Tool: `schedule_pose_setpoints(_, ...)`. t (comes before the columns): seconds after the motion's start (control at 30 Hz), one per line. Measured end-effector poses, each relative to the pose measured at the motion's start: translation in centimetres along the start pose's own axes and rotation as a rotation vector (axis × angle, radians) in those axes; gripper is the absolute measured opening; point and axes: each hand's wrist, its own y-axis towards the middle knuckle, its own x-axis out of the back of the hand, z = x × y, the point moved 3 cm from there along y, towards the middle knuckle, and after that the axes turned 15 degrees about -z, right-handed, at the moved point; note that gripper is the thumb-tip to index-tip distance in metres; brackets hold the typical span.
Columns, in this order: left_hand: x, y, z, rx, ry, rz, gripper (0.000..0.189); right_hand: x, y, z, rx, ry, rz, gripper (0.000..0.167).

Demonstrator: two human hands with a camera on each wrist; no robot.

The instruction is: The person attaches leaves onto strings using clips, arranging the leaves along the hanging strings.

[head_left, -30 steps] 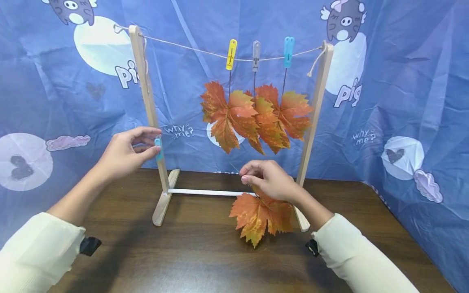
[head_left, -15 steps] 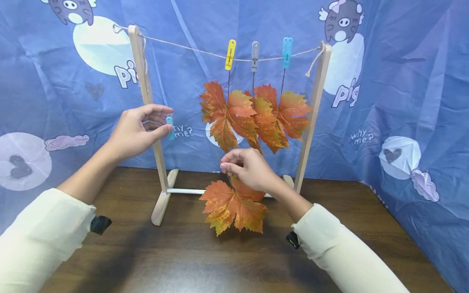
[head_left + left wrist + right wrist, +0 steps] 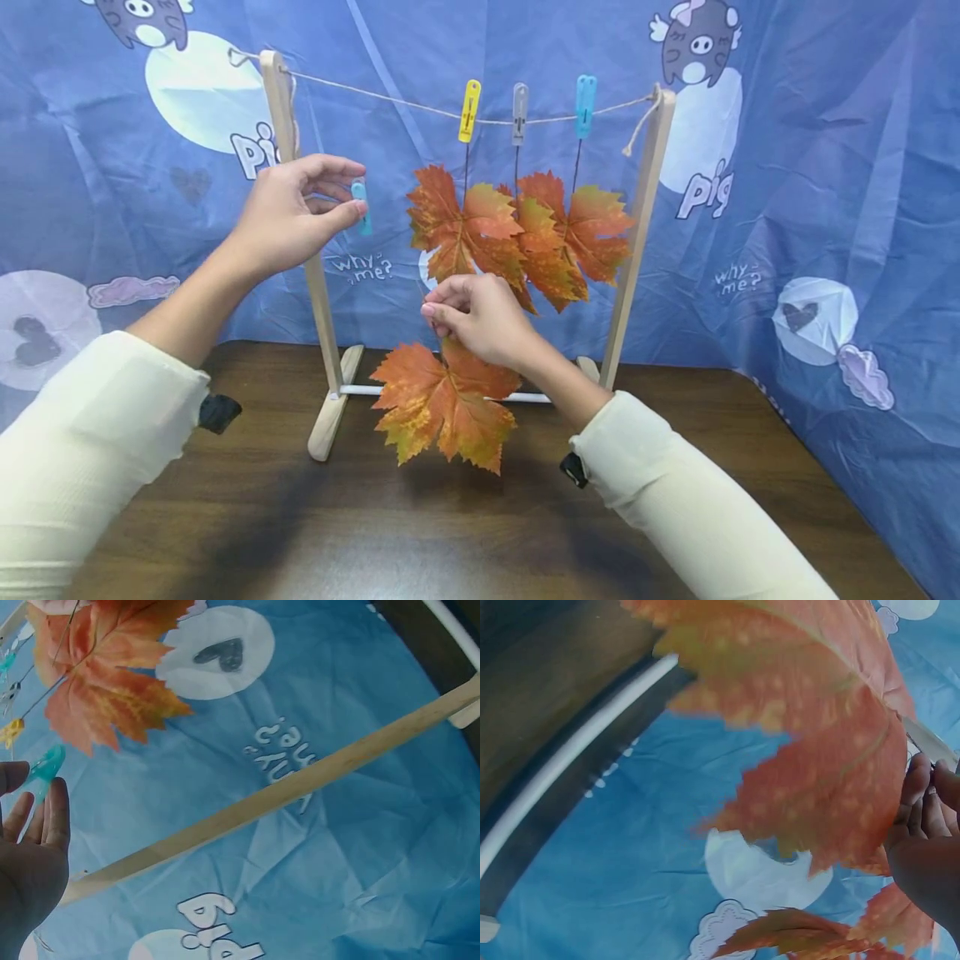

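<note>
My left hand (image 3: 288, 212) pinches a light blue clothespin (image 3: 362, 208) between thumb and fingers, in front of the left post and below the string. In the left wrist view the same clothespin (image 3: 46, 765) shows between the fingertips. My right hand (image 3: 483, 317) pinches the thin stem of an orange-red artificial maple leaf (image 3: 450, 408), which hangs beneath the hand. The right wrist view has this leaf (image 3: 817, 750) large and close. Farther back, several similar leaves (image 3: 465, 225) hang by their stems from a yellow clothespin (image 3: 469, 111), a grey clothespin (image 3: 520, 115) and a blue clothespin (image 3: 585, 107).
A string (image 3: 375, 96) runs between the left wooden post (image 3: 322, 325) and the right wooden post (image 3: 641, 233). A white rod (image 3: 528, 397) joins the posts low down. The stand is on a dark wooden table (image 3: 337, 533), before a blue printed cloth (image 3: 825, 208).
My left hand has risen and moved right with the blue clothespin, from beside the post's lower half. My right hand has moved left and up, carrying the leaf by its stem.
</note>
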Motion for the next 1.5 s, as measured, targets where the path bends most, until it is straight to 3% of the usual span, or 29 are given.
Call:
schedule_pose_setpoints(0.33, 0.2, 2.6, -2.4, -0.078, 0.024, -0.028, 0.044, 0.0, 2.1, 2.4, -0.004, -0.041, -0.066, 0.017)
schedule_pose_setpoints(0.57, 0.2, 4.2, -4.2, -0.125, 0.097, -0.017, 0.044, 0.5, 3.4, 3.7, -0.038, -0.065, -0.137, 0.014)
schedule_pose_setpoints(0.87, 0.7, 6.4, -6.1, -0.105, 0.145, -0.039, 0.047, 1.2, 5.1, 4.9, -0.066, -0.052, -0.196, 0.017)
schedule_pose_setpoints(1.2, -0.2, 9.3, -8.0, -0.115, 0.172, -0.052, 0.044, 1.2, 6.8, 6.4, -0.119, -0.125, -0.298, 0.019)
schedule_pose_setpoints(1.5, -0.8, 10.7, -8.2, -0.122, 0.209, -0.018, 0.047, 0.9, 7.5, 7.2, -0.111, -0.127, -0.367, 0.016)
